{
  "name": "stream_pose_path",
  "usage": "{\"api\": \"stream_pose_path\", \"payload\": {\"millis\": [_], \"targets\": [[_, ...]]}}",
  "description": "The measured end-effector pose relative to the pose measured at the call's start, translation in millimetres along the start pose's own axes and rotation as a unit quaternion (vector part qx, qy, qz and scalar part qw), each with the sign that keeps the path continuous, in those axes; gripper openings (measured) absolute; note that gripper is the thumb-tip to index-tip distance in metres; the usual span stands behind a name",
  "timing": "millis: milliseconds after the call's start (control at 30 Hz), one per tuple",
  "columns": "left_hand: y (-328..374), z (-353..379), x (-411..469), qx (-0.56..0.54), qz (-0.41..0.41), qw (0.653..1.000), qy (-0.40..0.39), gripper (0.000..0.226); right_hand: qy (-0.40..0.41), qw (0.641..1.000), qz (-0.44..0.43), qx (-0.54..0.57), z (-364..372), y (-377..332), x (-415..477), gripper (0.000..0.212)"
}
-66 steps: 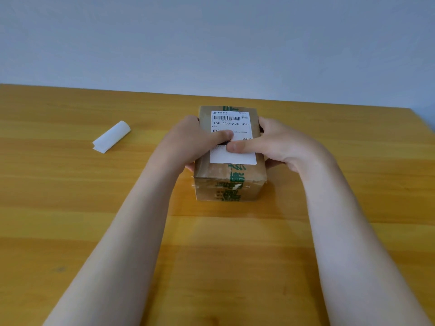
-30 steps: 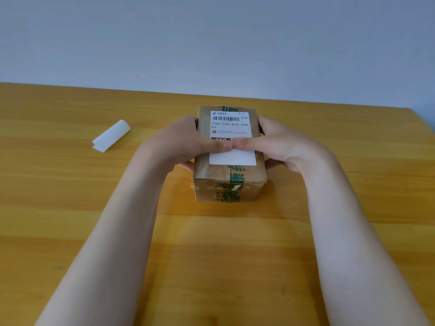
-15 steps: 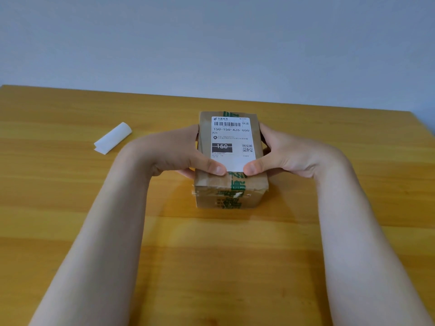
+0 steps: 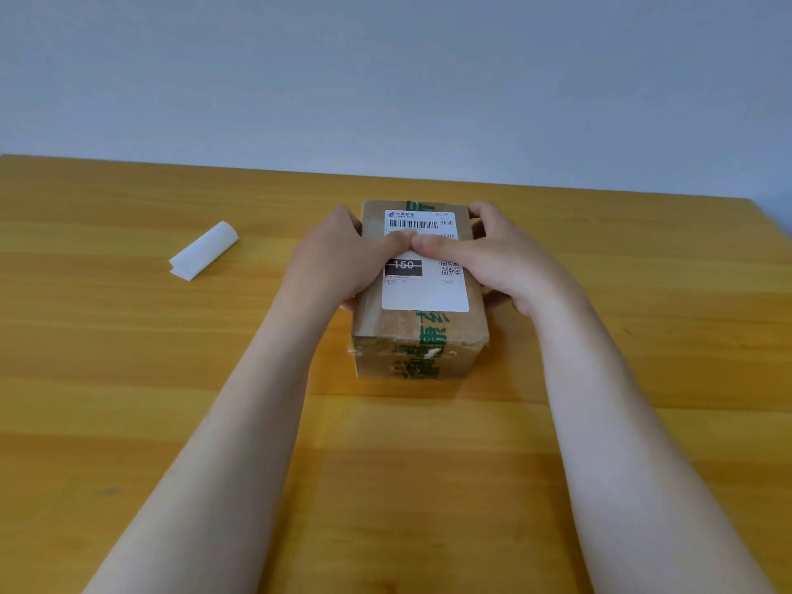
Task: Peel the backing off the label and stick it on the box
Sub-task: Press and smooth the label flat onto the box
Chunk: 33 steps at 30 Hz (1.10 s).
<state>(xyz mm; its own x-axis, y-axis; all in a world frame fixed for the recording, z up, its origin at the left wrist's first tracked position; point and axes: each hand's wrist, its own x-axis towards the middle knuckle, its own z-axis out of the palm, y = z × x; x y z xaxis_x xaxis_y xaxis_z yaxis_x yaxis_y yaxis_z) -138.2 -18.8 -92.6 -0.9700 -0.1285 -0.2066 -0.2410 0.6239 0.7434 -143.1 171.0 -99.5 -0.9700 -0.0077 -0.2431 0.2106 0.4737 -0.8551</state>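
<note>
A brown cardboard box (image 4: 418,349) with green tape stands in the middle of the wooden table. A white shipping label (image 4: 424,293) with a barcode, a black "150" block and a QR code lies flat on the box top. My left hand (image 4: 338,259) grips the box's left side, with its thumb lying across the label's upper part. My right hand (image 4: 501,259) grips the right side, and its thumb meets the left thumb at the label's middle. The peeled white backing (image 4: 203,250) lies curled on the table, far to the left.
The wooden table (image 4: 128,379) runs to a pale wall at the back. Its right edge shows at the far right. Both forearms reach in from the near edge on either side of the box.
Both thumbs have slid from the label's near edge up to its upper middle, pressing on it. The box and backing have stayed put.
</note>
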Motion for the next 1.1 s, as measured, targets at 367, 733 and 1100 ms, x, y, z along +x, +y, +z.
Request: {"api": "stream_pose_path", "payload": {"millis": [367, 733, 1100], "targets": [[-6, 4, 7, -0.026, 0.01, 0.999, 0.045, 0.046, 0.069, 0.997, -0.012, -0.025, 6, 1, 8, 0.045], [-6, 3, 7, -0.029, 0.016, 0.999, 0.028, 0.043, 0.053, 0.998, -0.016, -0.022, 3, -1, 6, 0.038], [-2, -15, -4, -0.041, 0.005, 0.993, -0.107, 0.059, -0.025, 0.999, 0.006, -0.023, 1, -6, -1, 0.075]]}}
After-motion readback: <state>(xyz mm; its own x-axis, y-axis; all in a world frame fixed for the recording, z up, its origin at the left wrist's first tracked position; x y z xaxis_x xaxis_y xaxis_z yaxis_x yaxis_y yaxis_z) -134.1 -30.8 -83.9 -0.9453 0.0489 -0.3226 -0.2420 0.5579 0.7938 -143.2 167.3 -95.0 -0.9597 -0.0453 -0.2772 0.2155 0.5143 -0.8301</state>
